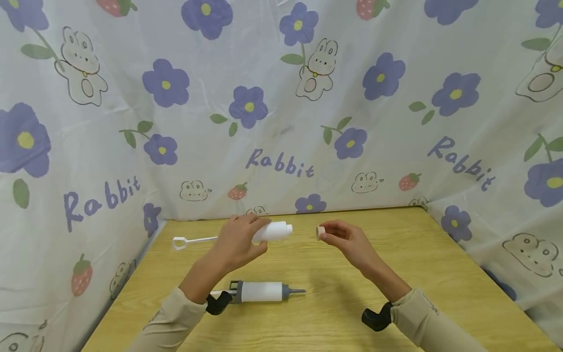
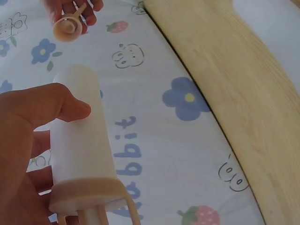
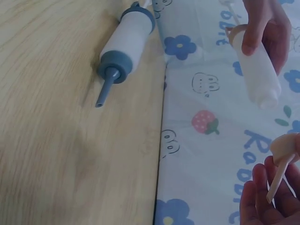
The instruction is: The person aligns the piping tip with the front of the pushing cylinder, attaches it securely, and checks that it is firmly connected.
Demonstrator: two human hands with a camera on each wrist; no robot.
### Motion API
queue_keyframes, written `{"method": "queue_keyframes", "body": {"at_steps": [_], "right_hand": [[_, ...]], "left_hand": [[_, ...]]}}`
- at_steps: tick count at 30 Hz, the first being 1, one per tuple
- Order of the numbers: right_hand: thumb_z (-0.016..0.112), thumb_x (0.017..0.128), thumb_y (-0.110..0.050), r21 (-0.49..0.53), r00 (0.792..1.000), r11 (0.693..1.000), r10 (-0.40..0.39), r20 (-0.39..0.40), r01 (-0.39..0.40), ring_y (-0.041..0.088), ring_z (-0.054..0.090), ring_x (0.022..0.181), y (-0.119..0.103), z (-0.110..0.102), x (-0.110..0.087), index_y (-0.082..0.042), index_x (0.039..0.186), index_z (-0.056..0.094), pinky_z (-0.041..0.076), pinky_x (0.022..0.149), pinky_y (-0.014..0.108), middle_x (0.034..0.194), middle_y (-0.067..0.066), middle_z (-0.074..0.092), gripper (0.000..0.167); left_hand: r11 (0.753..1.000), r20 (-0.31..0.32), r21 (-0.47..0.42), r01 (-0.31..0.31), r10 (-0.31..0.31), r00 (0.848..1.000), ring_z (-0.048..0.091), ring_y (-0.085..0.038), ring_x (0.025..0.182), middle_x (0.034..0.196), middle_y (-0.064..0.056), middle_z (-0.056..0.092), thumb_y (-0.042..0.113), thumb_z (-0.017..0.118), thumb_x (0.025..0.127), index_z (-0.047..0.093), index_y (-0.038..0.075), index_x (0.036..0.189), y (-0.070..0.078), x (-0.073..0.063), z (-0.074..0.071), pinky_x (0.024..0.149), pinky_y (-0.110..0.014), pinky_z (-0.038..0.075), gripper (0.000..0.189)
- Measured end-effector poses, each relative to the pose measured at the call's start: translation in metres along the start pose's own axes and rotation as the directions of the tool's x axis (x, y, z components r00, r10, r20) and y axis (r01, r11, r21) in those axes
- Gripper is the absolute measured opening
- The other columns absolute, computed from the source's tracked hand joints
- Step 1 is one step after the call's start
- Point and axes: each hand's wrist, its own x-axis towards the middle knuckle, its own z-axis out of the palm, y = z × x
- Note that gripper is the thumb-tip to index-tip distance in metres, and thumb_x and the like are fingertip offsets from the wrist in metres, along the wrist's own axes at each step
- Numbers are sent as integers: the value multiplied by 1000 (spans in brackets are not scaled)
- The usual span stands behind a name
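My left hand point(image 1: 237, 239) grips a white plunger syringe point(image 1: 274, 231) by its barrel, above the wooden table. The bare neck of the barrel points right, and the plunger rod with its loop handle point(image 1: 179, 243) sticks out left. In the left wrist view, the thumb lies along the barrel point(image 2: 84, 145), ahead of a beige rear collar point(image 2: 86, 193). Across a gap from the neck, my right hand point(image 1: 349, 242) pinches a beige nozzle cap point(image 1: 319, 233) with its hollow side toward the barrel. A thin spout point(image 3: 279, 180) on this cap shows in the right wrist view.
A second syringe point(image 1: 262, 292), white with grey ends, lies on the table point(image 1: 352, 313) nearer me, its grey nozzle point(image 1: 296, 291) pointing right. Behind the table hangs a white curtain point(image 1: 281, 127) with purple flowers and rabbits. Black straps point(image 1: 377, 317) sit at both wrists.
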Motion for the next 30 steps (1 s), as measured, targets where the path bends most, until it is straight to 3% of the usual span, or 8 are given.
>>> {"method": "queue_keyframes", "body": {"at_steps": [5, 16, 21, 30], "right_hand": [[69, 101, -28, 11, 1000, 1000, -4, -11, 4, 30, 67, 119, 5, 0, 0, -5, 137, 62, 53, 106, 46, 129, 16, 69, 43], [70, 99, -30, 28, 998, 999, -36, 45, 35, 25, 69, 116, 0, 23, 6, -8, 133, 65, 56, 102, 42, 128, 15, 69, 40], [70, 100, -34, 19, 999, 999, -28, 42, 28, 24, 69, 116, 1, 28, 7, -11, 133, 66, 55, 102, 44, 129, 12, 70, 41], [65, 102, -40, -106, 998, 993, -42, 37, 46, 19, 69, 105, 0, 28, 6, -12, 120, 76, 57, 96, 43, 115, 6, 75, 35]], "left_hand": [[1000, -3, -23, -5, 5, 1000, 70, -27, 108, 120, -7, 74, 22, 82, 80, 72, 12, 125, 2, 0, 3, 92, -49, 52, 47], [997, 57, -64, -45, 49, 997, 68, -26, 111, 119, -5, 74, 24, 81, 83, 72, 13, 126, 18, 7, 7, 95, -47, 51, 45], [996, 68, -82, -40, 46, 997, 69, -26, 105, 118, -5, 74, 24, 82, 84, 72, 13, 127, 23, 5, 8, 91, -49, 51, 46], [996, 81, -56, -67, 72, 994, 68, -23, 100, 113, -4, 73, 25, 81, 86, 71, 17, 131, 26, 4, 9, 89, -45, 51, 47]]}}
